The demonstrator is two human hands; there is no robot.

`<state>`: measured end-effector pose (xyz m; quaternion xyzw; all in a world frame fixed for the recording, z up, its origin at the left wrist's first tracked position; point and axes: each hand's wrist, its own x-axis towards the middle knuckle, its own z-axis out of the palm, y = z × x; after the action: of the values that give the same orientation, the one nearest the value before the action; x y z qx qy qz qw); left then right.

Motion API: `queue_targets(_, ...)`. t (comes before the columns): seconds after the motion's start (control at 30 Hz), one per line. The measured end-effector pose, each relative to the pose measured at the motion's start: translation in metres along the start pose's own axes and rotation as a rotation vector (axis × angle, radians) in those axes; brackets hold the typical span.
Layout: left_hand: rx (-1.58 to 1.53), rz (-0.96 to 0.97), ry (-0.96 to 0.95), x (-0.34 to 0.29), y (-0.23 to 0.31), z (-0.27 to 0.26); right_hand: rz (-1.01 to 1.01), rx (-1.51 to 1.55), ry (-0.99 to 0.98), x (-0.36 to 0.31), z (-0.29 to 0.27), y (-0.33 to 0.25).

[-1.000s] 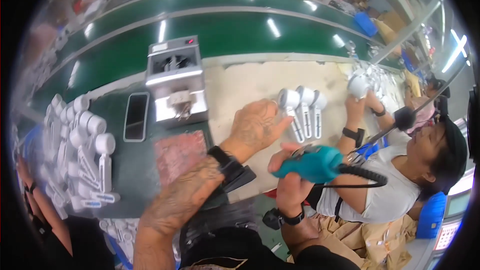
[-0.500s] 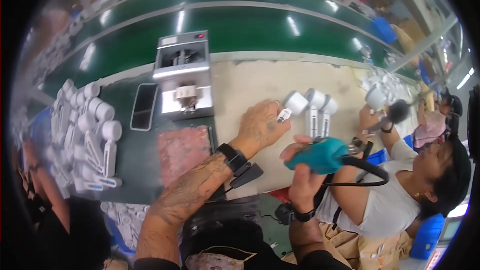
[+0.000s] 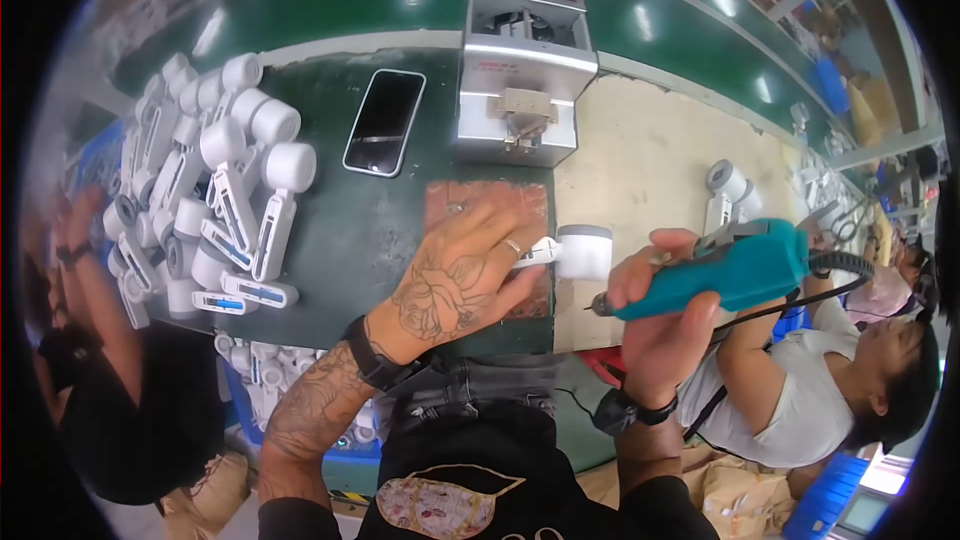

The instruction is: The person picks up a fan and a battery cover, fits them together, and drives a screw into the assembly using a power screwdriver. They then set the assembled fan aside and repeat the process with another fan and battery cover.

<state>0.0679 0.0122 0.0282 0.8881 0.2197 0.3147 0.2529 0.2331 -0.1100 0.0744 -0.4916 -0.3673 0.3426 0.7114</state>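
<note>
My left hand [image 3: 465, 265] is closed around the slim handle of a white plastic device with a round, drum-shaped head [image 3: 585, 252]. The hand is above a worn reddish pad [image 3: 545, 202], and its fingers cover most of the handle. In my right hand [image 3: 665, 340] is a teal electric screwdriver [image 3: 715, 270], gripped around its body, with a black cable leaving the rear. Its bit points left, just below the device's head and apart from it. Two similar white devices [image 3: 730, 185] lie together on the beige board beyond my right hand.
A silver screw-feeding machine [image 3: 520, 75] stands behind the pad. Left of it lies a phone [image 3: 385, 122], then a heap of similar white devices [image 3: 205, 180]. A blue bin [image 3: 245, 420] below holds more. One person [image 3: 790, 370] sits close on the right, another [image 3: 140, 420] on the left.
My left hand has carried the white device left, away from the two others, to the reddish pad. The screwdriver has turned so its bit shows. The whole view has shifted left.
</note>
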Motion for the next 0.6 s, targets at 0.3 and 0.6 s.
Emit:
queue_targets(0.3, -0.006, 0.005, 0.072, -0.008, -0.009, 0.008, -0.155, -0.141, 0.063, 0.029, 0.015, 0.013)
queue_targets(0.6, -0.015, -0.023, -0.033, -0.001, -0.009, 0.000, -0.180, -0.017, -0.063, 0.044, 0.048, 0.010)
